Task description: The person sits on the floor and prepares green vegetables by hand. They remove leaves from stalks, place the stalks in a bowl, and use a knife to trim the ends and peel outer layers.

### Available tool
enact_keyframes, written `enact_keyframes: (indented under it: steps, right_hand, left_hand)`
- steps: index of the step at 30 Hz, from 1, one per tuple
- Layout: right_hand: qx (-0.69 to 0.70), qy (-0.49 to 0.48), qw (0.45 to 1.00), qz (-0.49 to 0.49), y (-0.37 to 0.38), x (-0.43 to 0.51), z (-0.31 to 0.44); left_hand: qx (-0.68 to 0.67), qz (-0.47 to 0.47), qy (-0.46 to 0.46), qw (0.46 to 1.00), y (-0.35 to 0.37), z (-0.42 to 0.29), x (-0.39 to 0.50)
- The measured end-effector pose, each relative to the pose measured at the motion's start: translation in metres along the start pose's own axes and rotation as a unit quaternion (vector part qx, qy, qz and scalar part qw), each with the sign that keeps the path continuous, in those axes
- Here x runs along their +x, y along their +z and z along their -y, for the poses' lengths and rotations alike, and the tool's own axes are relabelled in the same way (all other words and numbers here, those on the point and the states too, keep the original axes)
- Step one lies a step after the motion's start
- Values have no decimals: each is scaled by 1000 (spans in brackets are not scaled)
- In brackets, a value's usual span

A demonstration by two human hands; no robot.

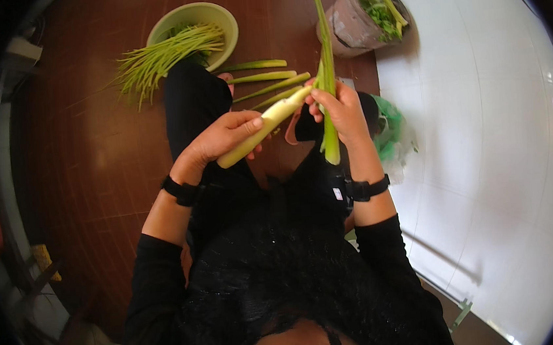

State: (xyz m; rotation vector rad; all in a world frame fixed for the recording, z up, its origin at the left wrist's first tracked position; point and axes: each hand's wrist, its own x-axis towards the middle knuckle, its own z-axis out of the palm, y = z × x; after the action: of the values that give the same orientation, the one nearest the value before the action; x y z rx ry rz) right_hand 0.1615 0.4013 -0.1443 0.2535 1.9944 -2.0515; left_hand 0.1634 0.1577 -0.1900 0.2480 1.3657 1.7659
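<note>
My left hand (229,136) is closed around a thick pale green vegetable stem (274,117), held slantwise above my lap. Its thin upper end meets my right hand (334,106), which grips long green outer leaves (327,59) that hang upright between thumb and fingers. Whether those leaves are still joined to the stem I cannot tell. Several pale green stems (268,76) lie side by side on the floor beyond my hands. Further off to the left, a light green plastic basin (230,26) holds a bunch of long thin green stalks (172,51) that spill over its rim.
A worn bucket (347,23) with leafy greens (381,15) stands at the upper right on the reddish-brown floor (91,139), beside a white tiled surface (473,106). A green and clear plastic bag (391,128) lies right of my right forearm. My knees flank the work area.
</note>
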Motion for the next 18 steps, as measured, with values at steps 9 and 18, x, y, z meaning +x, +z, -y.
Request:
enact_keyframes:
  steps: [9, 18]
  right_hand:
    - [-43, -26, 999, -13, 11, -3, 15]
    - [-99, -76, 992, -23, 19, 4, 24]
  left_hand:
    - [102, -6, 35, 994, -12, -22, -7]
    - [-69, 19, 9, 997, -11, -37, -15]
